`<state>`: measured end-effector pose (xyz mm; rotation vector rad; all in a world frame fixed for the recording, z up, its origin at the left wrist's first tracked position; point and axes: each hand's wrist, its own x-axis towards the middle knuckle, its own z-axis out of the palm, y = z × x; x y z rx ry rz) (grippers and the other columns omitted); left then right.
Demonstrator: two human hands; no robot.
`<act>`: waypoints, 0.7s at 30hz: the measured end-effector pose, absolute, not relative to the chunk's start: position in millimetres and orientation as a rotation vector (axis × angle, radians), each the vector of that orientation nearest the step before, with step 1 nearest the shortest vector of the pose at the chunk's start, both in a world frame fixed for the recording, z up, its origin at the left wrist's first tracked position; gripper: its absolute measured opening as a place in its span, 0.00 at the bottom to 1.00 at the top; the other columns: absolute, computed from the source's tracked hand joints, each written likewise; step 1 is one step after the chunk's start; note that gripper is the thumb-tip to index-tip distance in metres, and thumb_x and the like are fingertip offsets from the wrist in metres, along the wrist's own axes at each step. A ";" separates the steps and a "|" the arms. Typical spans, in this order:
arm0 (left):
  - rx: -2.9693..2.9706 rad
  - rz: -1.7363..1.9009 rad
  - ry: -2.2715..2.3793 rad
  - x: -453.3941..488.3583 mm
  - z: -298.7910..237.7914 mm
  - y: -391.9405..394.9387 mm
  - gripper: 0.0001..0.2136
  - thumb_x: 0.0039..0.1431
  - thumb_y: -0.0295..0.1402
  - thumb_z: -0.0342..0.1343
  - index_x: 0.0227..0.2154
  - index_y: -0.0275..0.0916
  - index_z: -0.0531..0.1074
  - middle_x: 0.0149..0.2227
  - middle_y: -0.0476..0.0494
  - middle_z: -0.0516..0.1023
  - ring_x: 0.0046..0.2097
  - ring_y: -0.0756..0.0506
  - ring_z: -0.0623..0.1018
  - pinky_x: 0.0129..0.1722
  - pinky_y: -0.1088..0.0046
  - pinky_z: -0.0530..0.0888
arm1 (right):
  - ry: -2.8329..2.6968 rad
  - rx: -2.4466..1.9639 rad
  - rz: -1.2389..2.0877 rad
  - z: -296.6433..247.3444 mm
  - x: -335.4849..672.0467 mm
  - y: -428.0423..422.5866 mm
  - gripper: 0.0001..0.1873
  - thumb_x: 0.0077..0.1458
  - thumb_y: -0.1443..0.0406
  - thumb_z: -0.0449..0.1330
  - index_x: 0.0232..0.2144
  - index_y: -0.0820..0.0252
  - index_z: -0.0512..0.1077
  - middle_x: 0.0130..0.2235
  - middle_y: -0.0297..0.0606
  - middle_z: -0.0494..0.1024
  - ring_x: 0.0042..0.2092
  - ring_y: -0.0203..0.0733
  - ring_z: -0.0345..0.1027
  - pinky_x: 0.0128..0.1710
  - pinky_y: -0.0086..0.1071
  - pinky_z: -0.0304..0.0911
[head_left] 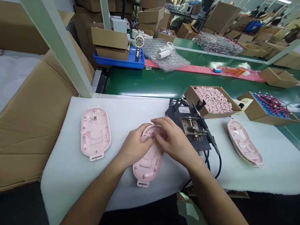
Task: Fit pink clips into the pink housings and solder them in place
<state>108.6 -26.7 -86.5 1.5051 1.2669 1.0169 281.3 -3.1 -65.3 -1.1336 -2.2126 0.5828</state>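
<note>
A pink plastic housing shell (148, 163) lies in front of me, its hollow inside facing up and its slotted tab pointing toward me. My left hand (136, 143) grips the far left rim, with the thumb bent over into the shell. My right hand (172, 140) closes around the far right rim, its thumb pressing inside near the top. Whatever small part may be under the thumbs is hidden. A similar pink shell (95, 133) rests to the left, and more pink shells (245, 142), seemingly stacked, sit at the right.
A black soldering device (189, 122) with an iron and cables stands right of my hands. Behind it are a box of small pink parts (213, 100) and a box of wired parts (271, 110). A large carton (24, 123) and a metal post (53, 36) border the left side.
</note>
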 end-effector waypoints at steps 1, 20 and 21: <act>1.509 1.016 1.276 108.5 -86.4 -26.7 0.18 0.57 0.25 0.54 0.50 0.42 0.75 0.47 0.48 0.82 0.49 0.44 0.80 0.51 0.69 0.73 | -2.222 -1.129 0.587 -64.8 281.7 -3.0 0.21 0.62 0.71 0.57 0.56 0.52 0.67 0.52 0.40 0.72 0.52 0.45 0.70 0.53 0.43 0.70; 1.556 0.901 1.424 110.1 -85.1 -26.6 0.15 0.54 0.26 0.53 0.44 0.43 0.76 0.39 0.49 0.82 0.42 0.44 0.80 0.44 0.69 0.72 | -2.394 -1.220 0.578 -55.0 276.0 -7.5 0.16 0.65 0.71 0.52 0.53 0.56 0.68 0.51 0.43 0.72 0.48 0.47 0.73 0.50 0.44 0.72; 1.551 0.908 1.413 110.1 -84.7 -26.4 0.15 0.54 0.26 0.53 0.44 0.43 0.76 0.40 0.49 0.83 0.43 0.44 0.80 0.44 0.69 0.72 | -2.402 -1.210 0.552 -53.1 277.1 -8.5 0.16 0.65 0.70 0.52 0.54 0.56 0.68 0.52 0.44 0.72 0.49 0.47 0.73 0.50 0.44 0.72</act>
